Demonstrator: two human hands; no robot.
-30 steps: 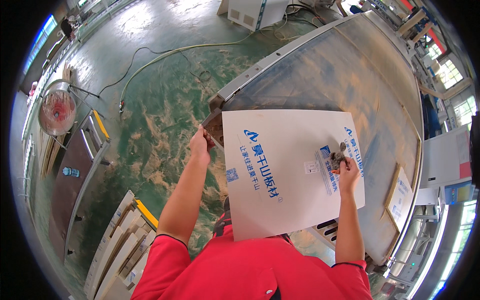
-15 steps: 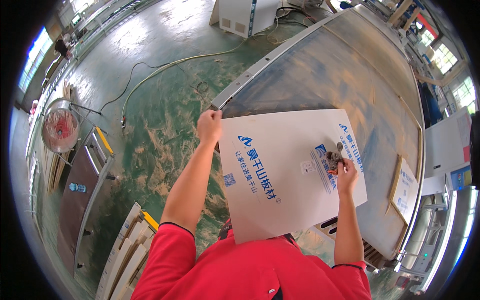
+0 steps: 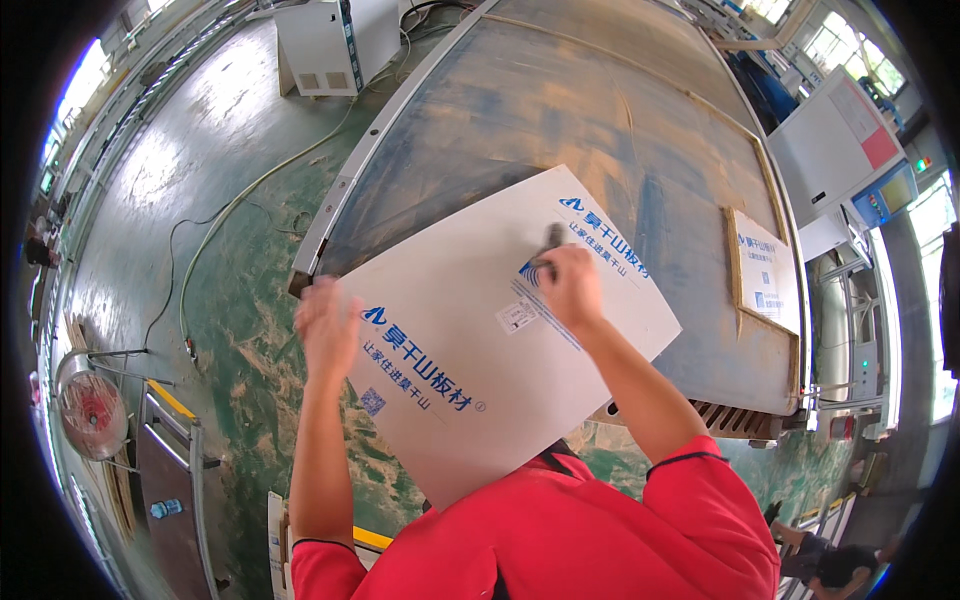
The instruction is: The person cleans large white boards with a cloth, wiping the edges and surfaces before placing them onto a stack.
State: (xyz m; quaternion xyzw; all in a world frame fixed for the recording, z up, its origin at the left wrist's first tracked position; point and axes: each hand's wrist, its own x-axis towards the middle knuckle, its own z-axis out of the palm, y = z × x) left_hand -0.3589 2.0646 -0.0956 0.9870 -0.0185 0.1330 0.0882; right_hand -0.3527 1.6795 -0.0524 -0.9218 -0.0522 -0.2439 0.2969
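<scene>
A white printed board (image 3: 470,290) with blue lettering lies tilted across the near end of the large dust-covered machine bed (image 3: 600,130), its near corner reaching my red shirt. My right hand (image 3: 572,285) is closed on a crumpled grey rag (image 3: 553,240) and presses it to the upper part of the board, beside a small white label (image 3: 517,316). At the board's left edge is my left hand (image 3: 328,325), fingers apart and slightly blurred, gripping nothing; whether it touches the edge I cannot tell.
On the bed's right side lies a smaller printed board (image 3: 765,268). A white cabinet (image 3: 340,50) stands beyond a hose (image 3: 230,210) on the green floor. At left are a caged fan (image 3: 92,415) and a brown-topped table (image 3: 165,460) with a bottle (image 3: 165,508). Another person (image 3: 840,568) is at lower right.
The board has turned, its far edge now slanting up to the right. My right hand has moved the rag up the board, and my left hand has loosened from the board's corner.
</scene>
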